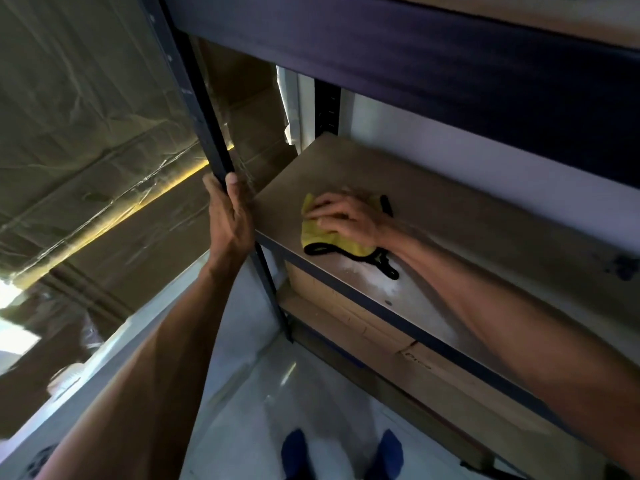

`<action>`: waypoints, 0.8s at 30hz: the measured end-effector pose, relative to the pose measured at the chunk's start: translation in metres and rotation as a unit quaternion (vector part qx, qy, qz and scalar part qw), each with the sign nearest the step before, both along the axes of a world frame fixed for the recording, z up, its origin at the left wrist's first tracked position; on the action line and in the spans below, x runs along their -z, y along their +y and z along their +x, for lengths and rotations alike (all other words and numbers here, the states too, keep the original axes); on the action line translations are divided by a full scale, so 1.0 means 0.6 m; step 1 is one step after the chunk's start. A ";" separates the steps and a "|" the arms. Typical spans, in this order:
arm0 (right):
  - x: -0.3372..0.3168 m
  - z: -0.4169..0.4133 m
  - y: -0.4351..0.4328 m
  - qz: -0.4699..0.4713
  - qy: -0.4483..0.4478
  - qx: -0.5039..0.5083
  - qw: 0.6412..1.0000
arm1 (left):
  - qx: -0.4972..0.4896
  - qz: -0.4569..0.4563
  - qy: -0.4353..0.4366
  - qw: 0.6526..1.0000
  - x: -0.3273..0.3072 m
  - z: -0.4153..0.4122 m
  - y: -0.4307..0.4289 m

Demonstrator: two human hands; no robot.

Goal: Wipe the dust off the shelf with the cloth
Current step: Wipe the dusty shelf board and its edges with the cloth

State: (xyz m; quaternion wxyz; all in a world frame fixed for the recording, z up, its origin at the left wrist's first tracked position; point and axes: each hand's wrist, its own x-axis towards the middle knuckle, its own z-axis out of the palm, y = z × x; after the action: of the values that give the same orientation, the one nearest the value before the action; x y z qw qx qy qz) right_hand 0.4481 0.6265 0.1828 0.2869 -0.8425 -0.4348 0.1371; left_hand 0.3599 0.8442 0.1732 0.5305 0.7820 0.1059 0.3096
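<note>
Head view, nearest first: my two blue-socked feet (341,455) stand on the pale floor, well below the work. My left hand (230,216) is wrapped shut around the dark metal upright (207,129) at the shelf's front left corner, steadying the frame. My right hand (341,218) lies flat with fingers spread, pressing the yellow cloth (311,233) onto the shelf (450,209) close to its front edge and not far from that left corner; it pins the cloth rather than gripping it. A pale dusty patch (367,275) shows on the board just nearer the front edge than the cloth, so I judge the wiping is only partly done there. To do this well I would keep the palm flat and the cloth bunched under it, and draw overlapping strokes toward the front edge, watching the black corded trim (386,266) that trails loose. Cardboard boxes (349,317) sit on the tier below. Overhead, the upper beam (415,50) hangs low and limits reach toward the back wall (485,150). A dark smudge (620,265) at the far right I cannot make out.
</note>
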 end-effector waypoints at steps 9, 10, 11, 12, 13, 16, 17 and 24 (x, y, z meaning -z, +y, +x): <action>0.024 -0.018 -0.052 -0.034 -0.052 -0.057 0.996 | -0.010 -0.008 0.010 1.000 0.000 -0.001 0.002; 0.024 -0.021 -0.057 -0.021 -0.041 -0.058 0.997 | -0.008 -0.011 0.011 1.000 0.001 -0.001 0.002; 0.022 -0.022 -0.059 -0.002 -0.027 -0.052 0.998 | -0.007 -0.013 0.010 1.000 0.002 -0.001 0.002; 0.015 -0.019 -0.055 0.023 -0.021 -0.038 0.999 | -0.009 -0.013 0.007 1.000 0.001 -0.001 0.001; 0.012 -0.010 -0.047 0.045 -0.020 -0.014 0.999 | -0.011 -0.011 0.003 1.000 0.001 -0.001 -0.001; 0.001 0.015 -0.009 0.064 -0.031 0.073 0.995 | -0.011 0.000 0.007 1.000 -0.001 0.000 -0.005; 0.007 0.019 0.002 0.046 -0.046 0.100 0.993 | -0.009 0.002 0.013 1.000 0.000 0.000 -0.004; 0.015 -0.024 -0.017 -0.003 -0.085 0.010 0.996 | -0.001 -0.003 0.015 1.000 -0.003 -0.006 -0.006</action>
State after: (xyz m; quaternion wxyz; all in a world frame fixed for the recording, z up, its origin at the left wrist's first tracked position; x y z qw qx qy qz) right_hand 0.4340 0.6162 0.1738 0.2478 -0.8564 -0.4485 0.0637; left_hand 0.3564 0.8407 0.1753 0.5313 0.7846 0.1153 0.2979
